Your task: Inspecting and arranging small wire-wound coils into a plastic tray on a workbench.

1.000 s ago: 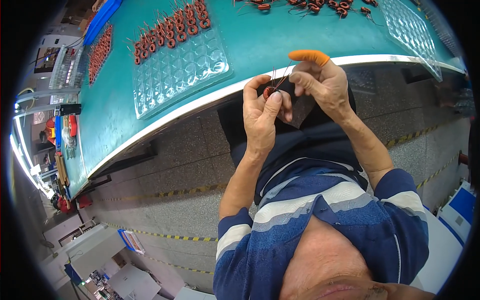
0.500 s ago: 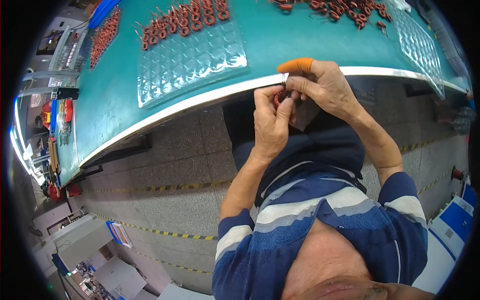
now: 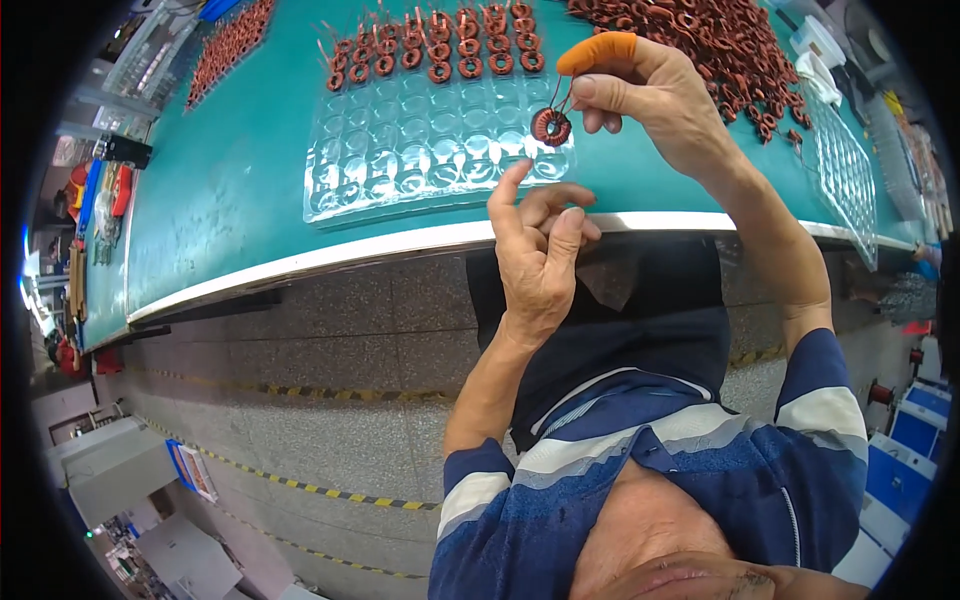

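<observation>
1. So, from my distant seat, I'd call the work part done: the far rows of the clear tray carry wound coils, while its near rows show bare pockets, so I judge a good share is left
2. At the far right of the bench I have a big heap of loose coils, which look unplaced to me; at the far left sits another close-packed batch, too small for me to judge
3. I see the right hand drawn to a narrow pinch, thumb against a finger in an orange finger cot, gripping the thin leads of the held coil
4. That coil dangles over the tray's right part, just left of the pinch, and seems not yet seated
5. The left hand is loosely spread, apparently holding nothing, near the tray's near edge; I cannot tell whether its fingertip touches the tray
</observation>
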Demonstrator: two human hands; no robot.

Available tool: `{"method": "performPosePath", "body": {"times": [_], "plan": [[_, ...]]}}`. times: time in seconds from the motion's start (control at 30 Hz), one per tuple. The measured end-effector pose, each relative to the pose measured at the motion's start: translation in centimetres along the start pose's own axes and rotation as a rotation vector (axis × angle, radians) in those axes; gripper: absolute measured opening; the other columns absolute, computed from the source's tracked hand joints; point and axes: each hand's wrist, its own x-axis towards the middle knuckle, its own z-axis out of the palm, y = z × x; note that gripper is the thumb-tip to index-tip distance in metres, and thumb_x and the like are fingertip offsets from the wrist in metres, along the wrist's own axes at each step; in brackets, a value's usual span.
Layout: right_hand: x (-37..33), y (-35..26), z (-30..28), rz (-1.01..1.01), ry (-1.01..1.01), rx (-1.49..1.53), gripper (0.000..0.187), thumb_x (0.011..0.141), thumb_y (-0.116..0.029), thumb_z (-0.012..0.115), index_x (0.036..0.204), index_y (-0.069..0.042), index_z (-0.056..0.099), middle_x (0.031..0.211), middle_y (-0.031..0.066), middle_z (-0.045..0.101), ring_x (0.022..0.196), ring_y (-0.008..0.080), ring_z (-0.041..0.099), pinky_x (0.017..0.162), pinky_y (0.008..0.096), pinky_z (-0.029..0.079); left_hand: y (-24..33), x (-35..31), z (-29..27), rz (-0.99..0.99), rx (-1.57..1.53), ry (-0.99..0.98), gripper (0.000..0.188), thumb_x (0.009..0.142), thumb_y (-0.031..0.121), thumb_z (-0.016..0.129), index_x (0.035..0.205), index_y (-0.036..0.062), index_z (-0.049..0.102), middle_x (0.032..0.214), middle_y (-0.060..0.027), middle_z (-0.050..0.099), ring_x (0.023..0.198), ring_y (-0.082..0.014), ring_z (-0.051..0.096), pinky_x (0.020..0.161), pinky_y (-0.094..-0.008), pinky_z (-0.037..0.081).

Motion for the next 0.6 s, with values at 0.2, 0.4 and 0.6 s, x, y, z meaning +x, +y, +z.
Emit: {"method": "performPosePath", "body": {"times": [0.2, 0.4, 0.6], "plan": [[0.4, -0.8, 2.8, 0.034, -0.062, 0.015, 0.027, 0.088, -0.018, 0.068, 0.108, 0.001, 0.066, 0.081, 0.0048, 0.067, 0.068, 0.0082, 0.063, 0.062, 0.0210, 0.050, 0.6, 2.4, -1.2, 0.087, -0.151, 0.033, 0.051, 0.096, 0.010, 0.053, 0.138, 0.0065, 0.024, 0.104, -0.0152, 0.059, 0.075, -0.0139, 0.059, 0.069, -0.0248, 0.050], [0.1, -1.1, 3.7, 0.049, -0.068, 0.021, 0.026, 0.088, -0.015, 0.067, 0.108, 0.001, 0.065, 0.081, 0.0049, 0.066, 0.068, 0.0082, 0.062, 0.062, 0.0208, 0.050, 0.7, 2.4, -2.3, 0.069, -0.184, 0.049, 0.041, 0.098, 0.013, 0.052, 0.134, 0.0034, 0.035, 0.089, -0.0111, 0.062, 0.071, -0.0140, 0.061, 0.065, -0.0250, 0.051], [-0.5, -1.9, 4.5, -0.014, -0.052, -0.099, 0.027, 0.089, -0.012, 0.064, 0.112, 0.003, 0.062, 0.078, 0.0049, 0.066, 0.069, 0.0081, 0.062, 0.063, 0.0216, 0.050, 0.5, 2.4, -2.4, 0.049, -0.270, 0.071, 0.040, 0.097, 0.014, 0.053, 0.133, 0.0041, 0.036, 0.086, -0.0114, 0.063, 0.069, -0.0153, 0.062, 0.062, -0.0260, 0.052]]}}
